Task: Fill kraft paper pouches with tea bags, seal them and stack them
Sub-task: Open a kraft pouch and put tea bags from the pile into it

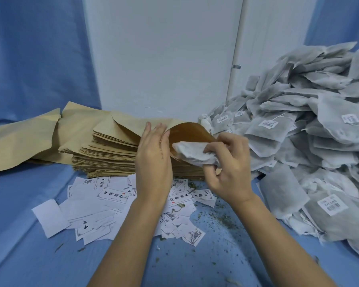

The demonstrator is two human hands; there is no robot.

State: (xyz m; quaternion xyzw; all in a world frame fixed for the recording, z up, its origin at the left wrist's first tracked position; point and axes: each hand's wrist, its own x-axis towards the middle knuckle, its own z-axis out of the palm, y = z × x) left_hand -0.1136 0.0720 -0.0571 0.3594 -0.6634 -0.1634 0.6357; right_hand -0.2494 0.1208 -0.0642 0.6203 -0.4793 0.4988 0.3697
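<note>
Blue cloth (29, 235) covers the counter. Near centre: a scatter of white paper slips (91, 214) printed with black characters, and green-brown leaf crumbs (222, 218) just to their right. Far side: white wall panel (164, 59) with a small metal clip (236, 66), and a blue curtain (35, 59) on the left.

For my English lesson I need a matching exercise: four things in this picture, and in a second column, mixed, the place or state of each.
1 stack of kraft pouches
2 heap of tea bags
3 printed labels
4 right hand

A grips one tea bag
B scattered nearest the person
C centre, behind the labels
D far right

Pairs: 1-C, 2-D, 3-B, 4-A
</note>
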